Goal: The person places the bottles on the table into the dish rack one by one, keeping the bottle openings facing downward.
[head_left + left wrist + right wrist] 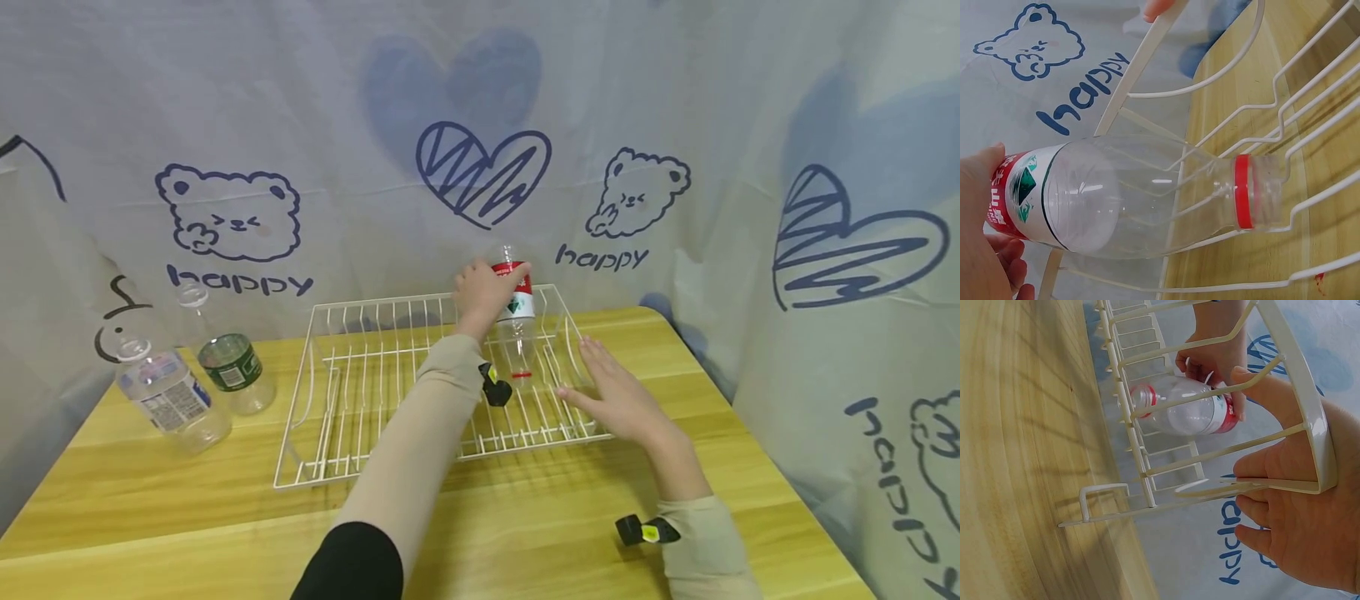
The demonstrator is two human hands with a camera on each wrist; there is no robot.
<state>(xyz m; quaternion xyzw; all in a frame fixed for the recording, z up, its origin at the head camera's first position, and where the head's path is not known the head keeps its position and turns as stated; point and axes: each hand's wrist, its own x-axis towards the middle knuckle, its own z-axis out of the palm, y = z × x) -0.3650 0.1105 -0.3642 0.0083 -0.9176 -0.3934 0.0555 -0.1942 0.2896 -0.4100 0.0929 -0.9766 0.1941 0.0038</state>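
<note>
My left hand (480, 293) grips a clear plastic bottle (517, 333) around its red and white label. The bottle is upside down over the right part of a white wire dish rack (390, 300). In the left wrist view the bottle's capless neck (1267, 194), with its red ring, is among the rack wires; whether it rests on them I cannot tell. At the rack's right end is my right hand (621, 396), fingers extended and spread. In the right wrist view the rack's end rim (1294, 381) crosses in front of the right palm (1310, 537).
Two more clear bottles stand left of the rack on the wooden table (187, 517): one with a blue and white label (176, 407), one with a green label (230, 363). Behind the table hangs a printed cloth (360, 167), which also covers the right side.
</note>
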